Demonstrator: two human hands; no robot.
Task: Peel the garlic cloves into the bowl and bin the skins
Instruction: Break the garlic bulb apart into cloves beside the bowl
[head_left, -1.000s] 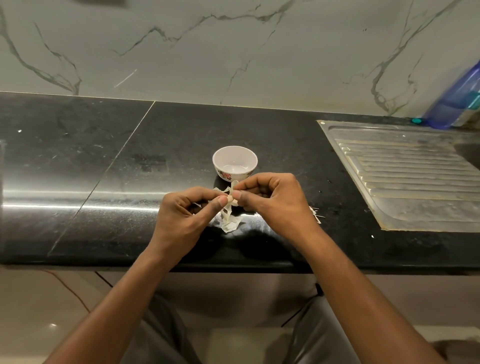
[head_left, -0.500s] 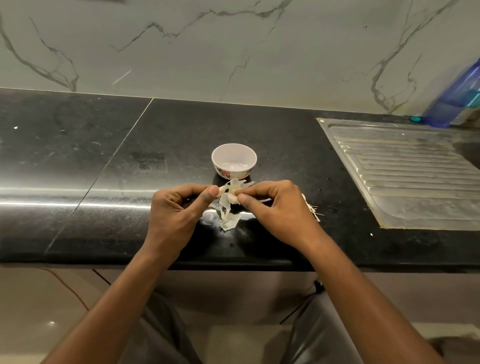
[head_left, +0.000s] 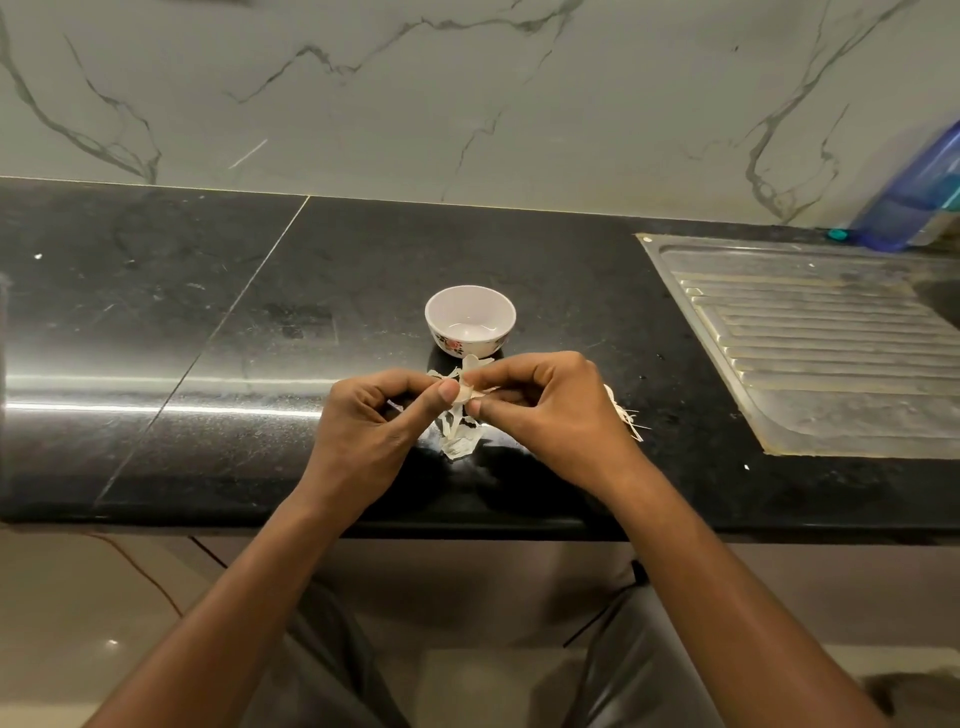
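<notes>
**Item 1.** Small pale garlic clove (head_left: 464, 393), partly skinned. It is held above the front of the black polished stone bench (head_left: 208, 338), just in front of the bowl. The left hand (head_left: 374, 415) pinches one side and the right hand (head_left: 550, 410) the other. The fingers (head_left: 447, 389) of both are curled in narrow around it.
Handling, as judged: light and firm, and likely slick once bare. The skin is papery and tears easily. Best held by the ends, with the skin lifted from the root end.

**Item 2.** Small round white bowl with a floral band (head_left: 470, 345). It stands upright on the bench, and no clove can be seen inside.

**Item 3.** Loose whitish papery skins (head_left: 460, 441). They lie on the bench under the hands, with straw-like scraps (head_left: 628, 421) just beside the right hand. No bin is in view.
</notes>
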